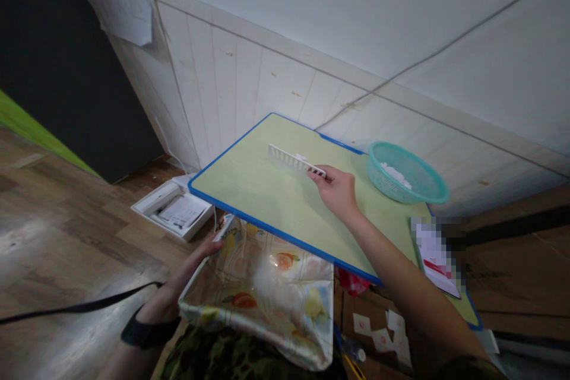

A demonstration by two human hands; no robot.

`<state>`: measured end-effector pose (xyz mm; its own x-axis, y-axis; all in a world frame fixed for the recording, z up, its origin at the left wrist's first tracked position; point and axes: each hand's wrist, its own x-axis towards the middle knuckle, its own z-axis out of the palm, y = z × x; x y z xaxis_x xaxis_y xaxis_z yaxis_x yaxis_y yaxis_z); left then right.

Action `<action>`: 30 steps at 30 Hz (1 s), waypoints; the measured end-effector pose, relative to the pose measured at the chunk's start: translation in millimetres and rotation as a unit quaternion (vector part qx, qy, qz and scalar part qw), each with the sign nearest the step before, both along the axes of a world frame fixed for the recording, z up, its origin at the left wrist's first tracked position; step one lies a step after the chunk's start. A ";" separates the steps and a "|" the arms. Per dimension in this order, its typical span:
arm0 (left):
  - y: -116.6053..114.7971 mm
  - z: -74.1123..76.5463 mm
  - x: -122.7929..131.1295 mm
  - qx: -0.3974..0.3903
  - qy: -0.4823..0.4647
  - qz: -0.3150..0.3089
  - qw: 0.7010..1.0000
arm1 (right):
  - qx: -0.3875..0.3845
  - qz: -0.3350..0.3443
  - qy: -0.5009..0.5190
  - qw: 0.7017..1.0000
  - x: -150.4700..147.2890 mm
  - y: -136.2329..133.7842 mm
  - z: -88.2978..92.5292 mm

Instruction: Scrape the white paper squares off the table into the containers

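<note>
My right hand (333,187) is closed on the near end of a white slotted strip (291,160), held over the yellow-green table (249,172) with the blue edge. Small white pieces (301,157) show just behind the strip. My left hand (214,244) grips the left rim of a tray lined with fruit-patterned plastic (244,314), which sits at my lap against the table's front edge. A pale, blurry white heap (271,279) is in the tray.
On the table's right stand a turquoise basket (431,187) holding white pieces and a paper or booklet (434,261). An open white box (178,214) lies on the floor at left. Cards (383,339) lie below the table at right. A wall runs behind.
</note>
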<state>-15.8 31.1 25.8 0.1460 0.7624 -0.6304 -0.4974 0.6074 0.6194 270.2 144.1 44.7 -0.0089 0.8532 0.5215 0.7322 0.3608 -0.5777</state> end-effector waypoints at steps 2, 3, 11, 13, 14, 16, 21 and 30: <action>-1.4 -5.1 -3.7 0.010 -0.018 -0.026 0.999 | -0.007 0.012 -0.008 1.000 4.0 -9.3 1.0; -1.8 -9.1 -6.2 0.015 -0.032 -0.038 0.999 | -0.010 0.020 -0.011 1.000 5.8 -14.8 2.0; -1.0 -30.7 -16.6 -0.002 -0.049 -0.077 0.996 | -0.005 0.051 -0.041 0.998 21.7 -68.2 14.3; -2.0 -21.8 -10.9 0.004 -0.066 -0.075 0.995 | -0.011 0.051 -0.052 0.997 27.4 -81.1 17.6; -2.6 -16.9 -7.3 0.007 -0.070 -0.072 0.995 | -0.016 0.052 -0.057 0.997 30.4 -87.0 19.0; -4.2 -9.3 -0.5 0.010 -0.065 -0.058 0.996 | -0.022 0.055 -0.065 0.996 36.4 -97.6 20.8; -9.9 -13.0 7.2 -0.015 -0.044 -0.055 0.997 | -0.013 0.011 -0.064 0.998 53.6 -118.5 20.7; -14.5 -27.3 6.2 0.007 -0.041 -0.065 0.997 | 0.001 -0.011 -0.106 0.994 73.5 -150.7 18.4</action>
